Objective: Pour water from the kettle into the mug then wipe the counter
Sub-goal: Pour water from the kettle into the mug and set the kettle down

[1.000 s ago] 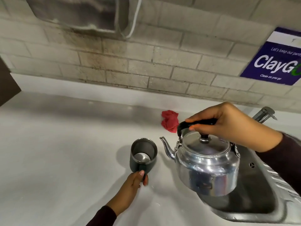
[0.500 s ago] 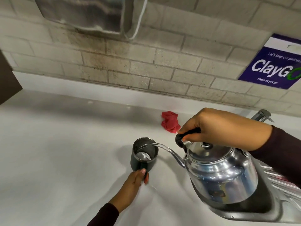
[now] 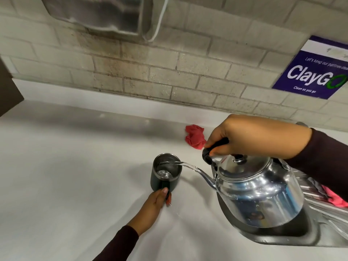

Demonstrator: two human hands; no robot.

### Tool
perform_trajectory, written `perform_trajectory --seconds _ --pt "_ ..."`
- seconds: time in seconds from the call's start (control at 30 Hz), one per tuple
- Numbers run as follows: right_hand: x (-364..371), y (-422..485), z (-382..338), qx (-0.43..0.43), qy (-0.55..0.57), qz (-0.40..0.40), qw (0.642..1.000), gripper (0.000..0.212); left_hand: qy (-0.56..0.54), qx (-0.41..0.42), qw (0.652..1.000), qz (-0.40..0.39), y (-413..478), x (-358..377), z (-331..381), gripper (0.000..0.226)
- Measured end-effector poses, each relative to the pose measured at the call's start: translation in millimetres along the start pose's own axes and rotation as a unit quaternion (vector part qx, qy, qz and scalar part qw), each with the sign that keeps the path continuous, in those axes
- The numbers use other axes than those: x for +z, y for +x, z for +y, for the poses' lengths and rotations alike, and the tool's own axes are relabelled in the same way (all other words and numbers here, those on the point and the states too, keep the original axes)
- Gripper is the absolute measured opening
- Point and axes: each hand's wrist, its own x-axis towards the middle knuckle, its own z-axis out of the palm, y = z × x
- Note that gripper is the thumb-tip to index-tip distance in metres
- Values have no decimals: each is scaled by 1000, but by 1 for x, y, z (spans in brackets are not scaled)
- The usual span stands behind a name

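Note:
A shiny metal kettle (image 3: 259, 193) hangs tilted to the left over the counter and sink edge. My right hand (image 3: 252, 136) is closed around its black top handle. A thin stream of water runs from the spout into a dark mug (image 3: 165, 172) standing on the white counter (image 3: 66, 176); water shows at the mug's bottom. My left hand (image 3: 156, 204) holds the mug by its handle on the near side. A crumpled red cloth (image 3: 194, 136) lies on the counter behind the mug, near the wall.
A steel sink (image 3: 293, 236) lies at the right under the kettle, with a pink cloth (image 3: 333, 198) on its drainer. A metal dispenser (image 3: 98, 14) hangs on the brick wall above. A purple sign (image 3: 312, 72) is on the wall at right. A few drops lie on the counter by my left hand.
The kettle has tipped from level to a leftward tilt and shifted right and up. Water started flowing into the mug. My left hand kept hold of the mug.

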Motion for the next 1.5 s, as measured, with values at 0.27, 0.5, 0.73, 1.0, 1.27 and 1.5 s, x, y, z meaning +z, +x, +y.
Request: perform_trajectory --seconds 0.27,0.5,0.73,1.0,1.27,1.5 --pt "7 9 -7 -1 -21 -1 1000 20 7 3 1000 -3 1 0 -2 49" --pt "10 15 -13 -8 -43 8 999 19 11 -4 1000 -5 -2 -1 1 47" --pt "7 16 -16 -6 -45 8 999 18 -6 -18 1000 3 -5 1 7 44" --pt "5 14 -15 -14 -52 9 998 15 8 -20 1000 -1 -5 1 8 42" --pt "1 14 -18 -7 -60 1 998 17 5 -20 1000 -6 -4 1 7 44" --pt "-7 9 -23 -7 -63 18 998 15 -3 -20 1000 -4 -4 0 7 43"
